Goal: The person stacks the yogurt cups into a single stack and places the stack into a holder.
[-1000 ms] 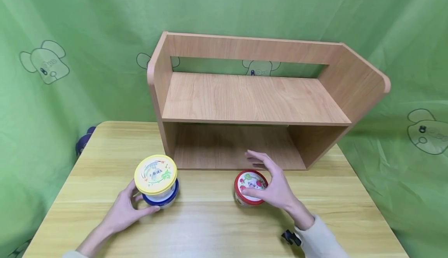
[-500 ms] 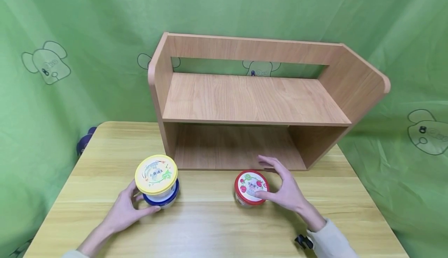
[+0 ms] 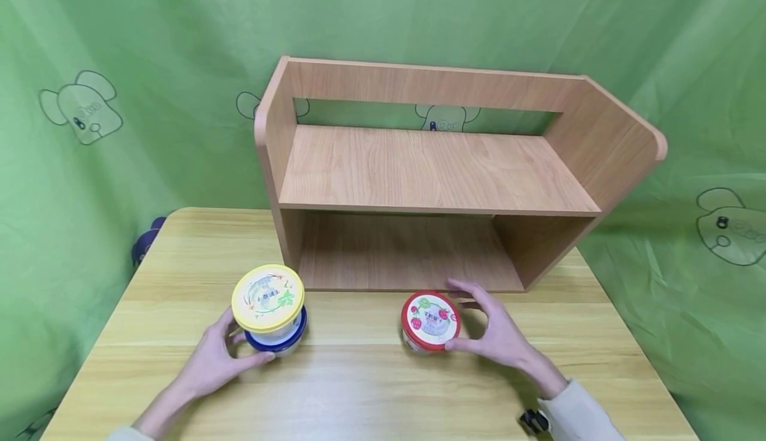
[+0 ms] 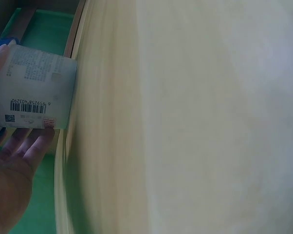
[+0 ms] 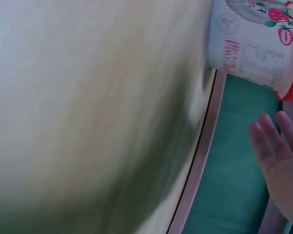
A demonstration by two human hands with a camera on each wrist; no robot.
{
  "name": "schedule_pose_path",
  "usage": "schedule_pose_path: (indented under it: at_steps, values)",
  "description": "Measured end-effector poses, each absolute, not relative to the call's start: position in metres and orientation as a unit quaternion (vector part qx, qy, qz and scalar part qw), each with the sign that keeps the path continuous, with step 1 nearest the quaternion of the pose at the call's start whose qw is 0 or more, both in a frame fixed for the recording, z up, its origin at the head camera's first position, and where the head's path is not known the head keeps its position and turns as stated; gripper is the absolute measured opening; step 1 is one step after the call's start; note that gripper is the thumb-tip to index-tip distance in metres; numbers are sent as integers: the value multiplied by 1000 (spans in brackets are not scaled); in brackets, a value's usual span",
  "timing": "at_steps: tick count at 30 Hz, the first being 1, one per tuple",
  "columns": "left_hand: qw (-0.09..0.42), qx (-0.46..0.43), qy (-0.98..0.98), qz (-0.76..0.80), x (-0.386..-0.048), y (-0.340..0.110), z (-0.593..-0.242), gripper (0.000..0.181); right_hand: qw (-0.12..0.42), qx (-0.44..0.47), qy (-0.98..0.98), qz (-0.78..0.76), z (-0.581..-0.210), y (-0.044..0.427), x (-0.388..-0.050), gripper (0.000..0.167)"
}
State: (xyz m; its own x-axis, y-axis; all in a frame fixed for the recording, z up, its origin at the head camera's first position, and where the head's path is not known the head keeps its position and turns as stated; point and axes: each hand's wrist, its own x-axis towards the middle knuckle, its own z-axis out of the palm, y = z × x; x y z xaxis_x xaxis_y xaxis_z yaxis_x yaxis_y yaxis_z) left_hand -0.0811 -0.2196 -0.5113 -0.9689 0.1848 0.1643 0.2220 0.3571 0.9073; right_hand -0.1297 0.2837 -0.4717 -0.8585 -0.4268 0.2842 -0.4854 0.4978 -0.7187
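Observation:
On the left of the table [image 3: 353,388], a cup with a yellow lid [image 3: 268,298] is stacked on a blue-lidded cup [image 3: 296,342]. My left hand [image 3: 209,364] holds the blue-lidded cup from the left, thumb at its front and fingers round its far side. The left wrist view has this white cup [image 4: 37,87] with a barcode, and the hand [image 4: 12,180] against it. A red-lidded cup [image 3: 431,320] with strawberry pictures stands near the middle. My right hand [image 3: 503,338] is spread at its right, thumb by the lid's edge; a gap separates the fingers [image 5: 275,139] from the cup [image 5: 258,44] in the right wrist view.
A two-level wooden shelf [image 3: 439,208] stands at the back of the table, behind the cups. A green curtain [image 3: 419,8] hangs behind and on both sides. A small black object [image 3: 532,421] is beside the right sleeve [image 3: 579,414].
My right hand has moved right and slightly toward me, off the red lid to the cup's right side. The left hand and the stacked cups have stayed in place.

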Motion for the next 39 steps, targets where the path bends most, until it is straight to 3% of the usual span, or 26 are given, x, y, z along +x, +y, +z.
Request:
schedule_pose_path:
  at_steps: [16,39]
  values:
    - [22,-131,-818,-560,-79,-217,-510,100,-2,250,-882,399,-485,284,-127,109]
    - [28,-133,-820,-557,-80,-218,-511,101,-30,235,-895,378,-484,282,-127,98]
